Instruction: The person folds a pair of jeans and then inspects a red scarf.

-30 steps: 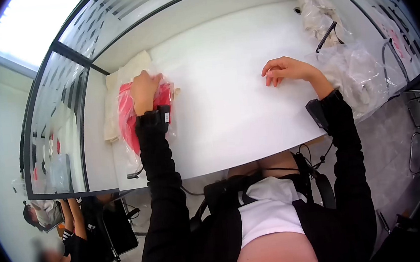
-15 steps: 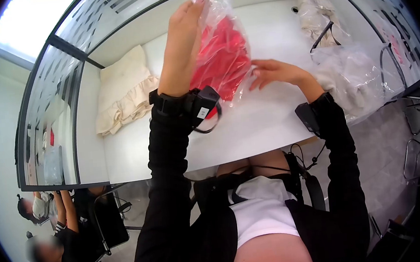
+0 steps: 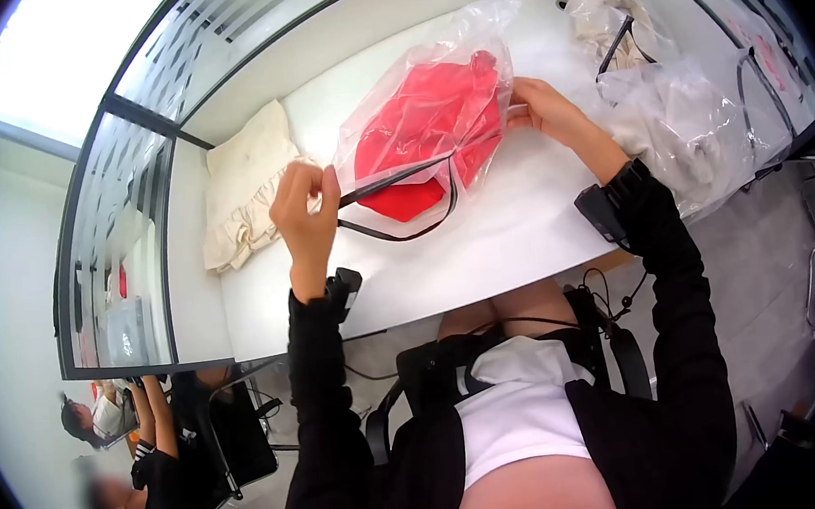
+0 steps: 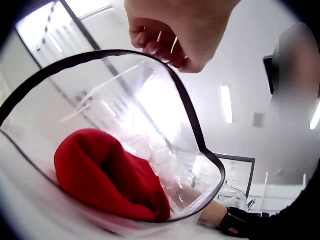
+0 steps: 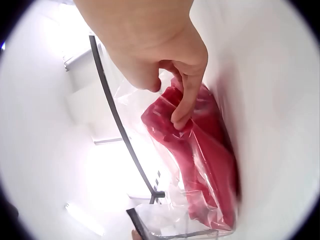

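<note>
A clear plastic bag (image 3: 489,22) with a black-edged mouth lies over the white table, with red cloth (image 3: 429,107) bundled inside. My left hand (image 3: 305,210) pinches the black edging (image 3: 391,178) and holds the mouth wide. Through that opening, the left wrist view shows folded red cloth (image 4: 107,175) beneath the left hand (image 4: 182,27). On the bag's far right side is my right hand (image 3: 552,114). Its curled fingers and thumb hold the plastic beside the red bundle (image 5: 210,150) in the right wrist view.
A folded cream cloth with a ruffled edge (image 3: 252,191) lies at the table's left. Plastic bags of pale cloth (image 3: 677,124) sit at the right, with another (image 3: 605,14) behind. Low partitions (image 3: 189,245) border the table. Other people sit at the lower left.
My left hand brought the bag of red cloth from the left side to the table's middle, then moved to its black-edged mouth and drew it open. My right hand came to the bag's side.
</note>
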Demonstrator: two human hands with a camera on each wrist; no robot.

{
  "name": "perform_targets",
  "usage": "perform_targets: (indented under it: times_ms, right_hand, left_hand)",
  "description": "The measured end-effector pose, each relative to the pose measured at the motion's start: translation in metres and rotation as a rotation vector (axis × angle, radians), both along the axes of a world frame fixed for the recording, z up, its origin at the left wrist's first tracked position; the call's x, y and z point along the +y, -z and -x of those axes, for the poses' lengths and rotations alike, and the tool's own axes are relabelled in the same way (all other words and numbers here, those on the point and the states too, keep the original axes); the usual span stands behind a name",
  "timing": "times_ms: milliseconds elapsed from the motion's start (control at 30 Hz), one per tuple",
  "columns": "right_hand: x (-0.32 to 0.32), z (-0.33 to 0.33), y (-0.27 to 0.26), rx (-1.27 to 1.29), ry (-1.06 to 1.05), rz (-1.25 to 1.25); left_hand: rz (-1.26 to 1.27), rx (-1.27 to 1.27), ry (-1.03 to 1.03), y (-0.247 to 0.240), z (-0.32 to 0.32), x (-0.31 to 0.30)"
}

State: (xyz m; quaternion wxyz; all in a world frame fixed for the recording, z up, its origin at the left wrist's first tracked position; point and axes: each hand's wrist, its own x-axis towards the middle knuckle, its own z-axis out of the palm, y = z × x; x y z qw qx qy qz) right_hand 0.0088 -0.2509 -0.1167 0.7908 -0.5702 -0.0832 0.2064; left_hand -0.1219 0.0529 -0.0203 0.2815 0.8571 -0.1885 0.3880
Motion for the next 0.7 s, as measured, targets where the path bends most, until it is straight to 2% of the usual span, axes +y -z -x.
perform_targets:
  times_ms: [33,100,133,167,233,300,333,433,467,567,633,667,700]
  right_hand:
    - [0.001,0.003,-0.005,-0.005,0.044,0.008]
    - [0.002,0.007,-0.019,-0.016,0.125,0.036]
    - [0.003,0.010,-0.024,-0.028,0.124,0.086]
    - [0.004,0.012,-0.028,-0.040,0.122,0.137]
    - [0.008,0.019,-0.030,-0.081,0.070,0.288]
    - [0.011,0.023,-0.031,-0.149,-0.016,0.484]
    - [0.012,0.027,-0.029,-0.228,-0.042,0.506]
    - [0.011,0.016,-0.017,-0.252,-0.240,0.500]
    - [0.014,0.015,-0.014,-0.183,-0.247,0.483]
    - [0.013,0.016,-0.011,-0.226,-0.316,0.440]
    - [0.012,0.024,-0.022,-0.179,-0.265,0.425]
    - [0.012,0.029,-0.026,-0.153,-0.238,0.414]
    - [0.011,0.030,-0.024,-0.145,-0.184,0.384]
  left_hand:
    - [0.004,-0.052,-0.014,-0.003,0.011,-0.004]
    - [-0.047,0.093,0.190,0.003,0.017,-0.001]
    - [-0.109,0.322,0.213,0.000,0.020,-0.012]
    - [-0.238,0.443,0.201,0.010,0.014,-0.011]
    - [-0.322,0.560,0.080,0.025,0.010,-0.014]
    - [-0.517,0.329,0.033,0.035,0.003,-0.017]
    - [-0.610,0.210,0.010,0.039,-0.002,-0.019]
    - [-0.498,-0.042,-0.128,0.046,-0.032,-0.025]
    - [-0.435,0.071,-0.093,0.052,-0.046,-0.020]
    - [-0.609,0.192,-0.058,0.078,-0.071,-0.007]
    - [-0.540,0.179,0.000,0.096,-0.093,0.002]
    - [-0.310,0.278,0.080,0.096,-0.098,-0.005]
    - [-0.450,0.280,-0.003,0.097,-0.098,-0.009]
